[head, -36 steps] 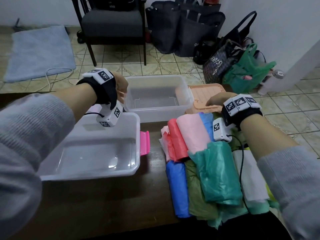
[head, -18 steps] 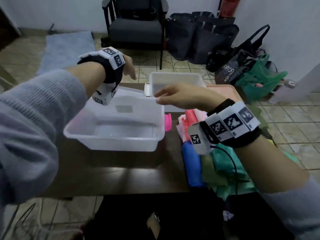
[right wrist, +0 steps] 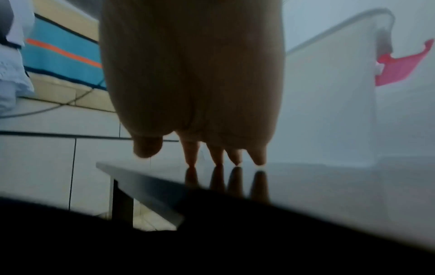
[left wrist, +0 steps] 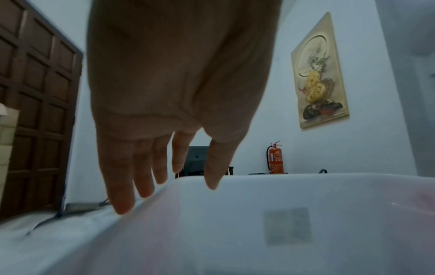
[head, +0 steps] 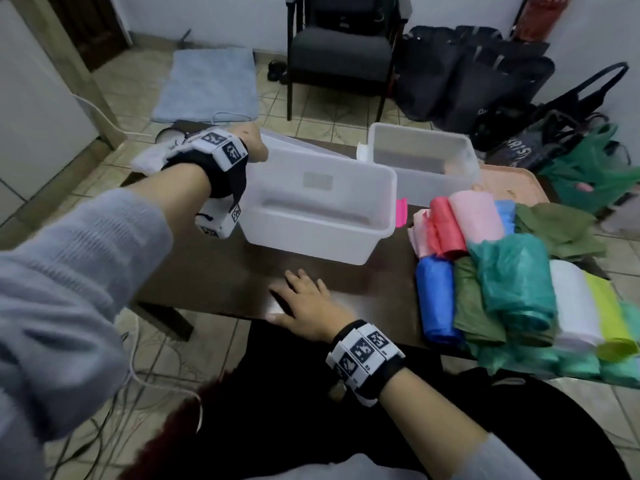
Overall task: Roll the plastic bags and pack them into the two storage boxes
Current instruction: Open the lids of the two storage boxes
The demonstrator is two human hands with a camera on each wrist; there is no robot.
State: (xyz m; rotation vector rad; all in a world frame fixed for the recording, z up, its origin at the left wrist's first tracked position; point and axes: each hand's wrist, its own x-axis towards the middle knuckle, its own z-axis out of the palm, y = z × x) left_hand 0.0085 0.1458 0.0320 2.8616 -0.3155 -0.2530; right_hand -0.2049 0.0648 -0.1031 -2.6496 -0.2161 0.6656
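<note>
Two clear storage boxes stand empty on the dark table: the near box (head: 304,244) and the far box (head: 433,188). Rolled plastic bags (head: 502,271) in red, pink, blue, green and white lie piled at the table's right end. My left hand (head: 256,147) hangs over the near box's far left corner; in the left wrist view its fingers (left wrist: 162,174) are straight, just at the box rim (left wrist: 259,178), holding nothing. My right hand (head: 301,299) lies flat on the table near the front edge, fingertips (right wrist: 190,158) on the glossy top.
A pink lid (head: 509,181) lies behind the bags, and a pink clip (head: 400,211) sticks out between the boxes. A white lid (head: 298,143) lies behind the near box. A chair (head: 341,53) and dark bags (head: 467,81) stand on the floor beyond.
My right hand came from the bags across above the boxes and down onto the table's front edge. The left hand stays at the near box's far left corner. The head view swung left.
</note>
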